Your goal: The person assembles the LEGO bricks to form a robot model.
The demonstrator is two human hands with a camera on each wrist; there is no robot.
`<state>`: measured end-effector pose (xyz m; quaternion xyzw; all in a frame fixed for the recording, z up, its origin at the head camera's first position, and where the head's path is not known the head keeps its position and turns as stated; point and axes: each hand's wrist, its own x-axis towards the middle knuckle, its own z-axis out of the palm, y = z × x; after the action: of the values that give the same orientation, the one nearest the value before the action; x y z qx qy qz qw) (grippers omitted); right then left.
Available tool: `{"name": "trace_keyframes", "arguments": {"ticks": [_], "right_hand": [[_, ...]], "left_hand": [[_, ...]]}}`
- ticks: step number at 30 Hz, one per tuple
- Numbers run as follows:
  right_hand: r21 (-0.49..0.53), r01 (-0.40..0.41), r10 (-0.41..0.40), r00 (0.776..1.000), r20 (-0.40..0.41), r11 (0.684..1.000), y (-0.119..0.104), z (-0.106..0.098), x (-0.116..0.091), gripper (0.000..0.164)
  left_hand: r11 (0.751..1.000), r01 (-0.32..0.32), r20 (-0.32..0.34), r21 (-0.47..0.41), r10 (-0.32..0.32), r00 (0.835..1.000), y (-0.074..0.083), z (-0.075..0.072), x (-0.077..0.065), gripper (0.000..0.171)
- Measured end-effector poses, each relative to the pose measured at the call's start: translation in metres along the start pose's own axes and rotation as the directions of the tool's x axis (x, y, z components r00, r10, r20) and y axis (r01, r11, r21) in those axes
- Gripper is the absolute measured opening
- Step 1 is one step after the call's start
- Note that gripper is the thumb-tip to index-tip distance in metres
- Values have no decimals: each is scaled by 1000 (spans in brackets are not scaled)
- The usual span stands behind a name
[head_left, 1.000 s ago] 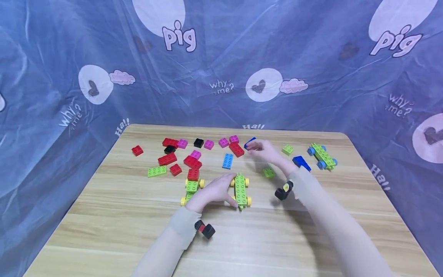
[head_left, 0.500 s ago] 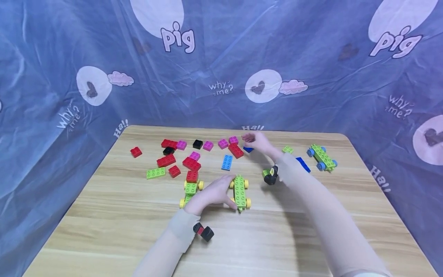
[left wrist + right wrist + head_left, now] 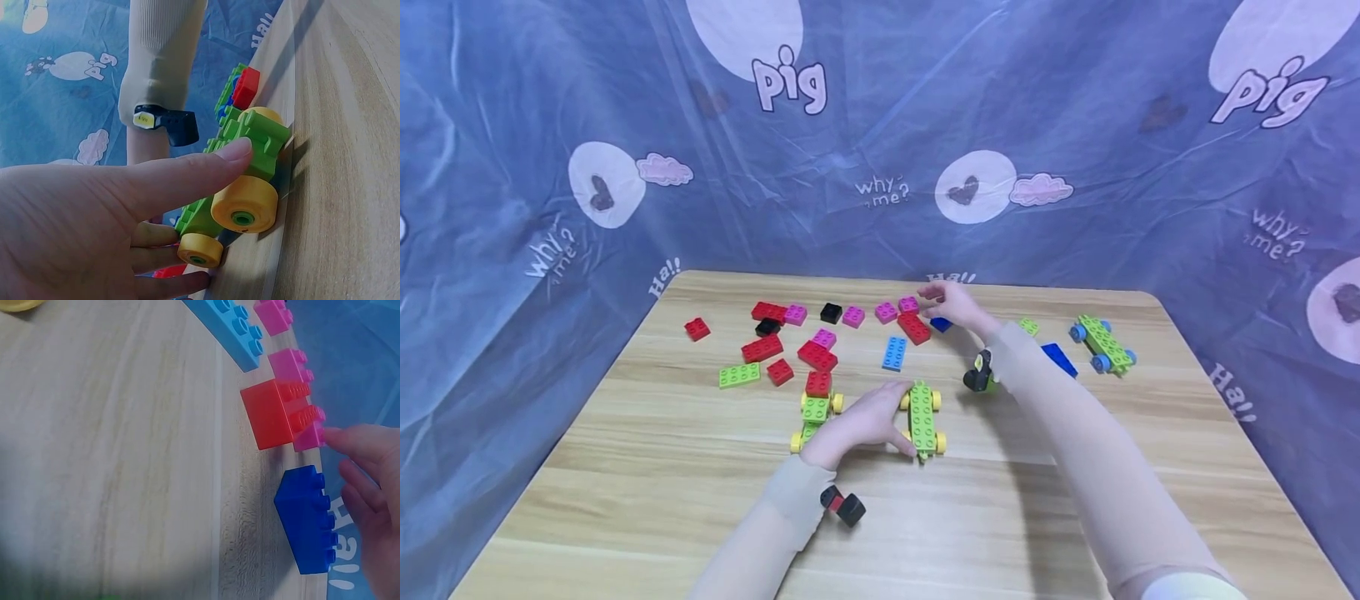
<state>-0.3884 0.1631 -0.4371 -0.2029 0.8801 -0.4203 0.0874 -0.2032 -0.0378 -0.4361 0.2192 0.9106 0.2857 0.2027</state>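
Note:
In the head view my left hand (image 3: 867,419) holds a green toy car base (image 3: 922,419) with yellow wheels by its left side. The left wrist view has the thumb over the near end, the other fingers beside the far wheel (image 3: 200,250). My right hand (image 3: 957,307) hovers at the back of the table, fingers loosely bent, nothing held. Its foremost fingertip is right at the edge of a pink brick (image 3: 309,437) in the right wrist view. A red brick (image 3: 267,417) stands against that pink one, and a blue sloped brick (image 3: 304,520) lies below the hand.
Left of my left hand stands another green car base (image 3: 815,409) with a red brick (image 3: 818,383) on it. Several red, pink and black bricks lie back left, plus a light blue brick (image 3: 894,353). A blue-wheeled car base (image 3: 1103,343) and blue brick (image 3: 1060,360) are at the right.
My right hand has moved back and slightly left, past the blue sloped brick toward the pink brick. The left hand and its car base have stayed in place.

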Motion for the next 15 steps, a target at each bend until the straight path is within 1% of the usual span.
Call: {"name": "trace_keyframes", "arguments": {"ticks": [8, 11, 15], "right_hand": [[-32, -29, 31, 998, 60, 999, 3, 1, 11, 55], [-50, -18, 22, 997, 79, 999, 6, 2, 14, 55], [-81, 19, -11, 996, 87, 997, 8, 3, 19, 53]], "left_hand": [[1000, 2, -1, 9, -2, 1000, 0, -2, -1, 109], [1000, 1, -3, 15, -1, 1000, -1, -1, -1, 109], [1000, 1, -1, 7, -1, 1000, 0, -2, -1, 109]]}}
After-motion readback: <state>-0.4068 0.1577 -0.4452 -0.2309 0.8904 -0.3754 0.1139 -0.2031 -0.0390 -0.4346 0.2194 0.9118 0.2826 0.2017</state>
